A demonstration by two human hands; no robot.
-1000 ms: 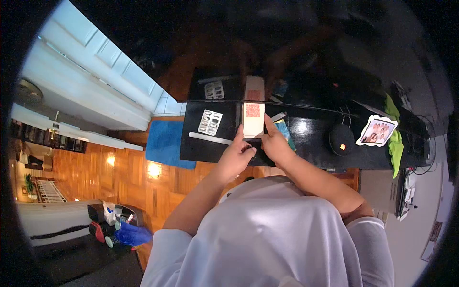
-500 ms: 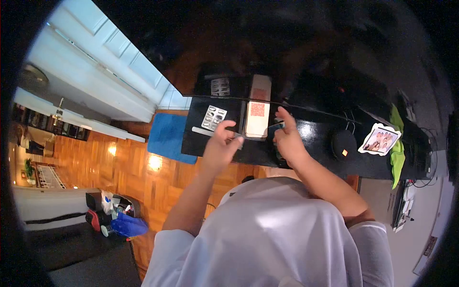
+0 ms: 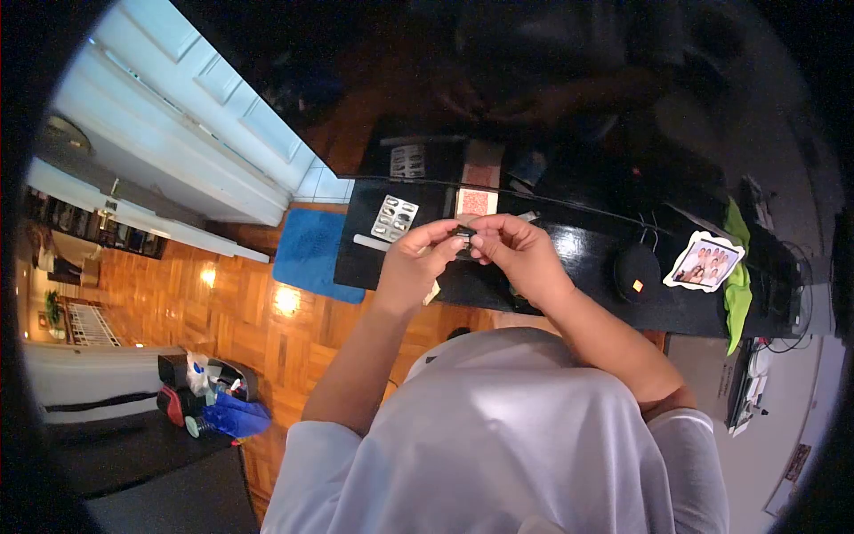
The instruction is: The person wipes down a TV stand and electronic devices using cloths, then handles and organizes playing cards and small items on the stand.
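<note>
My left hand [image 3: 416, 260] and my right hand [image 3: 523, 258] meet above the front part of a black table [image 3: 569, 240]. Both pinch a small dark object [image 3: 463, 233] between their fingertips; it is too small to name. Just beyond my fingers lies a white box with a red printed square [image 3: 478, 202], its near part hidden by my hands. To the left of it is a blister pack [image 3: 393, 218], with a white strip [image 3: 382, 244] below it. Something small and pale yellow [image 3: 431, 292] shows under my left hand.
A glossy dark screen [image 3: 534, 89] rises behind the table. Rightward are a round black speaker [image 3: 636, 271], a framed photo [image 3: 704, 261] and a green cloth [image 3: 738, 285]. A blue mat [image 3: 316, 254] lies on the wooden floor at the left.
Both hands let go of the white box, which now lies on the table. They moved apart, then came together in front of it with the small dark object between their fingertips.
</note>
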